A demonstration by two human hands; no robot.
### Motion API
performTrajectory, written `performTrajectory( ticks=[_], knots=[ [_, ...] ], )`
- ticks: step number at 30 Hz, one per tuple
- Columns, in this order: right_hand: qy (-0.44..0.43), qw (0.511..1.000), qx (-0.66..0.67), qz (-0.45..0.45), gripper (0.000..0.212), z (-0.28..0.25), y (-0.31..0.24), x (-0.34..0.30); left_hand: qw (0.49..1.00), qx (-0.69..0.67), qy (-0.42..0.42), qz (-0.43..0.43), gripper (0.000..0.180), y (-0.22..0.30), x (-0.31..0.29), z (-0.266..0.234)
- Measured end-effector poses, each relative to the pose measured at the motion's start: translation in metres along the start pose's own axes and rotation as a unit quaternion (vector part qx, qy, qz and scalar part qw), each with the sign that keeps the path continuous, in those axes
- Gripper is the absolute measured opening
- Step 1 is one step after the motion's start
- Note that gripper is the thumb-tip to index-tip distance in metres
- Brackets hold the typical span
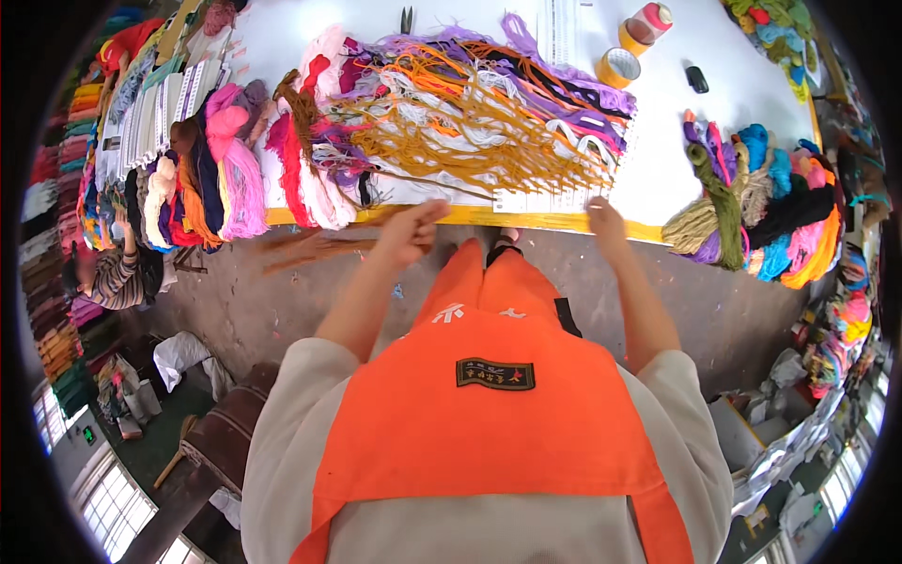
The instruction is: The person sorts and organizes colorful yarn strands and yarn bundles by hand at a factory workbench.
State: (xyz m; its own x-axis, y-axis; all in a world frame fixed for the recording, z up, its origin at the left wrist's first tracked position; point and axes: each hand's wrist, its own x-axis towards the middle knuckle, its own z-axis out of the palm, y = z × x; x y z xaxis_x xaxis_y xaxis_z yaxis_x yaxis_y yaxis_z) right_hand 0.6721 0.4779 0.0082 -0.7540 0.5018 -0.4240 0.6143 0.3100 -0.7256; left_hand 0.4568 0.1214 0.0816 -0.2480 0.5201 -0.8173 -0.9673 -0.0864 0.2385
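My left hand [411, 232] is closed at the table's yellow front edge [470, 217], pinching brown yarn strands [310, 246] that trail off to the left below the table. My right hand [606, 226] rests with fingers on a row of white cards [550, 199] at the edge. Behind the cards lies a wide spread of purple, orange, white and mustard yarn [470, 113] on the white table [662, 141].
Bundles of coloured yarn lie at the left [225, 169] and right [761, 207]. Two tape rolls [618, 68], a bottle [646, 24] and scissors [406, 19] sit at the back. Another person [117, 273] crouches at the far left. A stool [221, 437] stands lower left.
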Motion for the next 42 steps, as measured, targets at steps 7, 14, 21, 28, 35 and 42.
performTrajectory(
  ticks=[7,14,21,28,35,42],
  knots=[
    [-0.125,0.981,-0.084,-0.122,0.019,0.069,-0.065,0.036,0.97,0.231,0.075,-0.012,0.017,-0.058,0.107,0.073],
    [-0.169,0.972,-0.104,-0.123,0.018,0.068,-0.055,0.046,0.924,0.361,0.113,0.059,0.012,-0.078,0.125,0.096],
    [-0.197,0.978,-0.048,-0.055,0.017,0.062,-0.069,0.051,0.944,0.323,0.061,0.036,0.011,-0.076,0.138,0.09],
    [-0.223,0.975,-0.01,-0.003,0.02,0.063,-0.056,0.053,0.893,0.393,0.127,0.178,0.011,-0.056,0.124,0.09],
    [-0.247,0.958,0.143,0.017,0.015,0.064,-0.042,0.056,0.988,0.116,-0.092,-0.037,0.022,-0.05,0.101,0.109],
    [-0.257,0.964,0.068,-0.005,0.027,0.06,-0.052,0.051,0.637,0.716,0.034,0.285,0.022,-0.064,0.122,0.081]
  ],
)
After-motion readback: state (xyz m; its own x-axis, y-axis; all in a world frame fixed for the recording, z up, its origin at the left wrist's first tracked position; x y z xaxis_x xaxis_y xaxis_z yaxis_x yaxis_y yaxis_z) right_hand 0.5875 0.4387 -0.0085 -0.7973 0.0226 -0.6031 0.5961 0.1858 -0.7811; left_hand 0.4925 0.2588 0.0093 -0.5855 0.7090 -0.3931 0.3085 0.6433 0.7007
